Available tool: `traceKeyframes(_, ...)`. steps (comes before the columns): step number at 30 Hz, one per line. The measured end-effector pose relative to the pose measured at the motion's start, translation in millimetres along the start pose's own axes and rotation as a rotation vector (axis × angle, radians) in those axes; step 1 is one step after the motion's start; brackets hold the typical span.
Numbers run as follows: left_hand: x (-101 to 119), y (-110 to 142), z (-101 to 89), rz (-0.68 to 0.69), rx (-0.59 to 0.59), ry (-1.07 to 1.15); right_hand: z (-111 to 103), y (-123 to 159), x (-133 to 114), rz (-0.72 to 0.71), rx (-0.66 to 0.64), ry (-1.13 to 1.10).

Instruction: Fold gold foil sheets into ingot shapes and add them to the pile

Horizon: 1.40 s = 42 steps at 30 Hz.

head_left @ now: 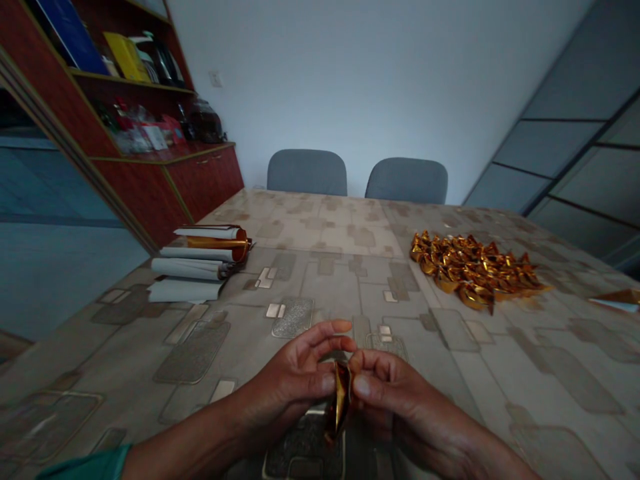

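Note:
A small piece of folded gold foil paper [341, 397] is held between both hands near the table's front edge, its long shape tilted toward me. My left hand [310, 373] pinches its left side between thumb and fingers, the upper fingers curving over the top. On the other side, my right hand [387, 387] grips it with thumb and bent forefinger. To the right on the table lies a pile of folded gold paper ingots [475, 267]. Rolled or folded sheets of gold-and-white paper [200, 263] lie in a stack at the left.
The patterned tablecloth [325, 287] covers the table. A single gold-and-white paper piece [617, 300] lies near the right edge. Two grey chairs [307, 172] stand at the far side before the wall. A red-brown cabinet [205, 180] with shelved items is at the left.

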<state>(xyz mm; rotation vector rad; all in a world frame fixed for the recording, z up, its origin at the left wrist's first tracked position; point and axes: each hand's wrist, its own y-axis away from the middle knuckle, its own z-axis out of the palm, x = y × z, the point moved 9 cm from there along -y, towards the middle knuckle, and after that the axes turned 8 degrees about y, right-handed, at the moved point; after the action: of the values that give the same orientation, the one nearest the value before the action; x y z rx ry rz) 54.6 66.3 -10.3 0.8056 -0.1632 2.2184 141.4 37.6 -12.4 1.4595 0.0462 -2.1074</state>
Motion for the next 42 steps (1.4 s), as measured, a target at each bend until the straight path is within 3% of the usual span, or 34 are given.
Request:
traceKeyframes(8, 1.3, 3.7, 4.9, -0.022, 0.009, 0.002, -0.7, 4.2, 7.2, 0.107, -0.053, -0.004)
traceKeyframes(13, -0.5, 5.5, 1.5, -0.033, 0.055, 0.011, -3.8, 2.1, 16.9, 0.08, -0.047, -0.017)
traceKeyframes(24, -1.2, 8.9, -2.9, -0.038, 0.158, 0.016, 2.2, -6.7, 10.2, 0.054, -0.033, -0.169)
traceKeyframes(32, -1.2, 5.9, 2.0, -0.011, 0.089, -0.083, -0.8, -6.1, 8.7, 0.025, 0.016, -0.116)
traceKeyframes(38, -0.5, 4.2, -8.0, 0.036, 0.192, -0.156, -1.6, -5.3, 6.3, 0.016, 0.052, -0.043)
traceKeyframes(42, -0.2, 3.6, -7.0, 0.044, 0.176, -0.157, -1.3, -6.1, 5.7, 0.024, 0.06, 0.006)
